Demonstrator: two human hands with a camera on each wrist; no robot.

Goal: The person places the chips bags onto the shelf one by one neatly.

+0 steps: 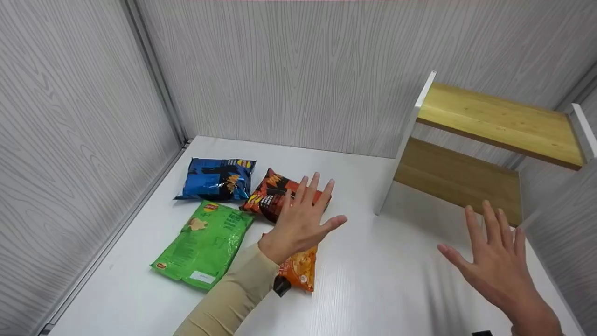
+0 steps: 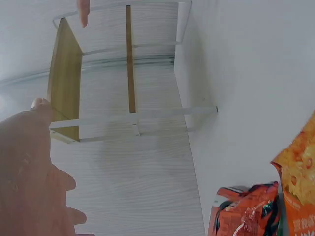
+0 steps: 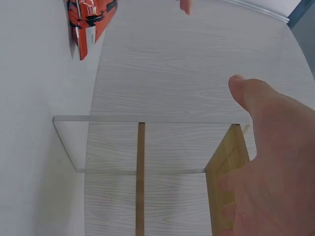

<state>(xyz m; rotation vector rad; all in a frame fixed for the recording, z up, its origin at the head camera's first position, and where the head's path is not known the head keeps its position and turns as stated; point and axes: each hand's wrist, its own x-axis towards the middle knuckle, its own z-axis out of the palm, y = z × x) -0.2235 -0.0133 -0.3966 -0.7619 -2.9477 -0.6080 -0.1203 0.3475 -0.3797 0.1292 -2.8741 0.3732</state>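
My left hand [image 1: 298,228] is spread flat in the air over the chip bags, its fingers straight and holding nothing. Beneath it lie a red chip bag [image 1: 270,189] and an orange chip bag [image 1: 301,270], both partly hidden by the hand and forearm. To its left are a green chip bag [image 1: 205,242] and a blue chip bag [image 1: 217,179], lying flat. My right hand [image 1: 501,266] hovers with spread fingers in front of a two-tier shelf [image 1: 499,121], and nothing is in it. The right wrist view shows this hand [image 3: 275,157] beside the shelf's upper board [image 3: 226,167].
The shelf has white side frames [image 1: 406,144] and a lower wooden board [image 1: 461,177]; it stands at the back right of the white table [image 1: 354,298]. Pale wood-grain panels [image 1: 289,70] rise behind the table and along both sides.
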